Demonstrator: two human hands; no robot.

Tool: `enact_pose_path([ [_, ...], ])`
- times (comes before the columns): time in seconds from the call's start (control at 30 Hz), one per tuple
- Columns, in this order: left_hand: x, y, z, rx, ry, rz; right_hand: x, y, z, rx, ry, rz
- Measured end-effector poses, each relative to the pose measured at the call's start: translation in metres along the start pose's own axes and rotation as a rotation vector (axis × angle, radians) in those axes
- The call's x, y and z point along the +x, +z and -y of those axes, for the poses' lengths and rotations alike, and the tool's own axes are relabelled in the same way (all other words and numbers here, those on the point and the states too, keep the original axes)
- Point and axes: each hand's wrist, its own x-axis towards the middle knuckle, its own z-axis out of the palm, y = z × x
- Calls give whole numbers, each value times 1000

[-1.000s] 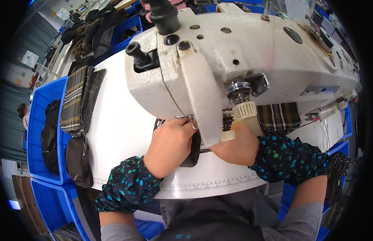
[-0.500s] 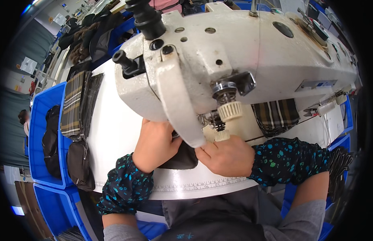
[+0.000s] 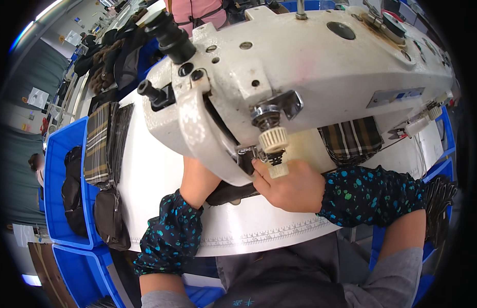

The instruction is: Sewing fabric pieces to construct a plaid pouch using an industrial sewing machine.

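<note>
A white sewing machine (image 3: 320, 66) spans the table ahead of me. Under its head lies a dark cloth piece (image 3: 230, 194), mostly covered by the machine and my hands; a small pale patch shows at its near edge. My left hand (image 3: 199, 179) reaches in at the cloth's left side, its fingers hidden behind the machine's curved white lever. To the right of the needle area, my right hand (image 3: 292, 186) is closed, thumb and bent forefinger pressed together on the cloth's edge. Beside that hand sits a cream tension knob (image 3: 273, 139).
Folded plaid cloth (image 3: 351, 139) lies beyond my right forearm. At left are stacked plaid pieces (image 3: 99, 146), a dark pouch (image 3: 111, 218) and blue bins (image 3: 64, 134). A ruler strip (image 3: 264, 237) edges the white table. Another person in pink (image 3: 197, 13) is across the table.
My left hand has slid farther in behind the lever. The cloth's near edge has drawn back toward the machine, and my right fingers sit closer to the needle area. The view has shifted slightly.
</note>
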Motion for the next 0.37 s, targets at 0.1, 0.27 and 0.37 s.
enact_pose_path([
  [0.1, 2, 0, 1, 128, 17, 5, 0, 2, -5, -10, 6, 5],
  [0.27, 6, -11, -5, 168, 129, -60, 9, 0, -8, 67, 6, -92],
  [0.37, 6, -30, -20, 151, 97, 75, 5, -12, -4, 159, 78, -150],
])
